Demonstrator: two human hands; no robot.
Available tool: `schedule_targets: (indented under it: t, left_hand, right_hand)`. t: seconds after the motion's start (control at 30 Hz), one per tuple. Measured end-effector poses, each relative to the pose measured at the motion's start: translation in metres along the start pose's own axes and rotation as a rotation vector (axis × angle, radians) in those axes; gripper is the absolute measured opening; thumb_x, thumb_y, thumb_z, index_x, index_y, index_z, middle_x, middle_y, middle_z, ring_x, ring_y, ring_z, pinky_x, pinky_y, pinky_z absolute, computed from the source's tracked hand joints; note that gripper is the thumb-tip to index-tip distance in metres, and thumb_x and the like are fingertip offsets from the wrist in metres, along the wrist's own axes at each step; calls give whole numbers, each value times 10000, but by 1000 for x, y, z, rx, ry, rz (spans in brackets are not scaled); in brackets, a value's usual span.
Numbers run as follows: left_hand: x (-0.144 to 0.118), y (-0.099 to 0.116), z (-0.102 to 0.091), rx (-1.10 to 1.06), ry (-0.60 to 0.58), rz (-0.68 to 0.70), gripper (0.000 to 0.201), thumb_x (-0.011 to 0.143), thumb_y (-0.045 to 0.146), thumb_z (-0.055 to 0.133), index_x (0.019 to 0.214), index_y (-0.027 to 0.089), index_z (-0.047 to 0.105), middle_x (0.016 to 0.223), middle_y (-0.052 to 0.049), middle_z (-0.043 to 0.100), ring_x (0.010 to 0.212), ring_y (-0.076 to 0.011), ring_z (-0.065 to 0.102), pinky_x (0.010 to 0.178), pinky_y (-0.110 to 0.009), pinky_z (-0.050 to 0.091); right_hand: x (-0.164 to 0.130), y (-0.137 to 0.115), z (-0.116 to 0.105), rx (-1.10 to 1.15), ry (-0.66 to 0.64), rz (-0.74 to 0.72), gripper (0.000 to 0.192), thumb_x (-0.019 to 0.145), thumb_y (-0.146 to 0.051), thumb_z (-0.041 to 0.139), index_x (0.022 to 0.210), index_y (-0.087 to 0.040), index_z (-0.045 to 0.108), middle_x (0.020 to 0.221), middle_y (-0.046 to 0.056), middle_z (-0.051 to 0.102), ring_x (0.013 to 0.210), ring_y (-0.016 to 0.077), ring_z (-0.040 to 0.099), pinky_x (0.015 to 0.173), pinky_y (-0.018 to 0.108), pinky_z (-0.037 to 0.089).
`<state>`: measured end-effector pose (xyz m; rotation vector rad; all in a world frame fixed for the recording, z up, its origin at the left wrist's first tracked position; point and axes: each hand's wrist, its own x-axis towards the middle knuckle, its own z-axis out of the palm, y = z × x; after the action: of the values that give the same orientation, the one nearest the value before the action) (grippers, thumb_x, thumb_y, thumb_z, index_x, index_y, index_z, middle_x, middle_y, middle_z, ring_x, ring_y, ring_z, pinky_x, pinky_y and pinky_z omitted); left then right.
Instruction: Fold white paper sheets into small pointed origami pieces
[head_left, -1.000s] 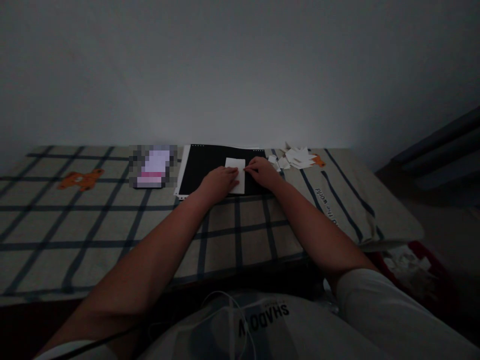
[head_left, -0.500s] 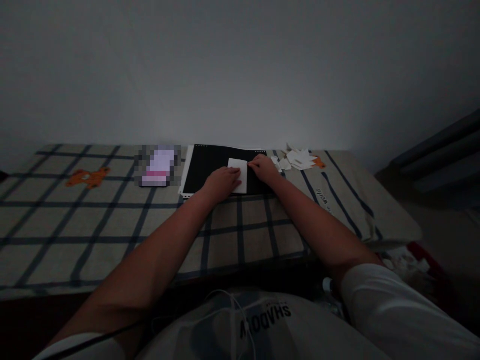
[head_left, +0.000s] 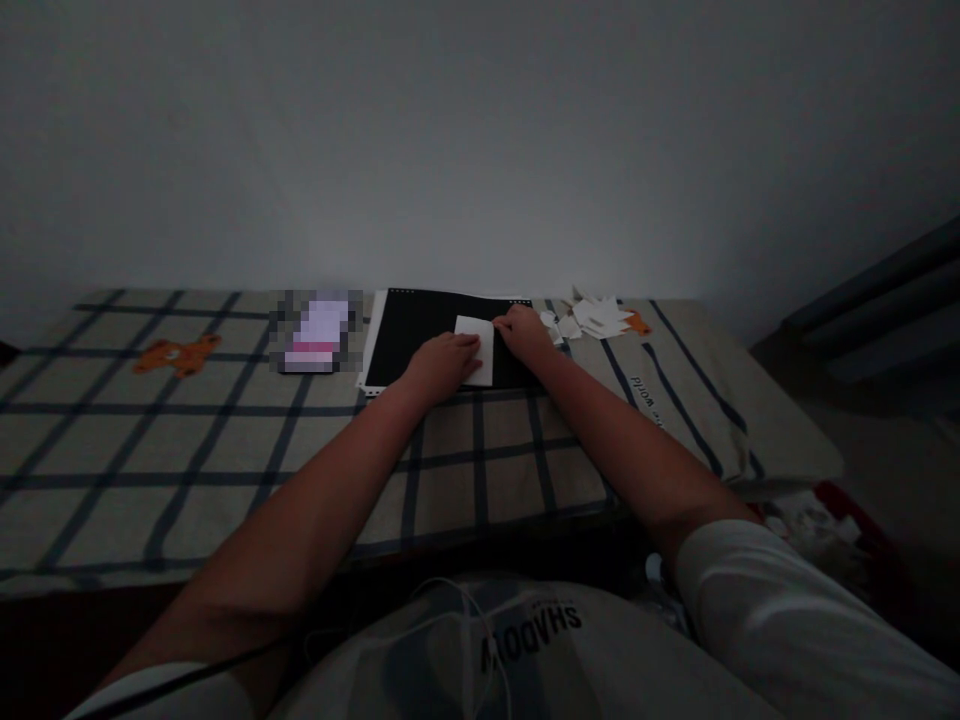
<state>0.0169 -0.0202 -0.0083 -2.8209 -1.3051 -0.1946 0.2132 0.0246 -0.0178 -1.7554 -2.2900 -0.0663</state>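
1. Head view: both hands are down on a small white paper sheet (head_left: 477,348) lying on a black mat (head_left: 420,335), far across the checked cloth of the counter (head_left: 225,440).
2. The left hand (head_left: 442,364) lies flat over the sheet's near left part, fingers pressed down together on it.
3. The right hand (head_left: 525,336) touches the sheet's right edge with its fingertips; in this dim light I cannot tell whether they pinch the edge or only press it.
4. A heap of white paper scraps (head_left: 592,316) sits just right of the mat; a blurred-out object (head_left: 316,332) lies to its left.
5. The risk, as I judge it: the light sheet could slide on the smooth mat under uneven pressure, leaving any crease crooked, and a sweeping right forearm could scatter the scraps.
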Motion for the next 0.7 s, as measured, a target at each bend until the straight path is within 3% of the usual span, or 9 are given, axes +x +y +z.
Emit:
schedule_targets:
  t: [0.3,0.7]
  left_hand:
    - [-1,-1,1,-4,0,11,417,1036,322,420,1397,197,586,1462,-91,587,1257,-246,582,1053,-376,442]
    - [0,0,0,15,-3,6,428,1045,334,421,1390,151,595,1460,-103,585,1244,-258,591,1054,-368,446]
  right_hand:
    - [-18,-5,-4,7,8,-79,349,1012,-237,454,1059,-125,782,1098,160,709,1005,259,591,906,379,422]
    - [-43,-12,-14,54,-16,-149,263,988,-244,559,1032,-158,804,1024,114,738,970,242,599,879,362,431]
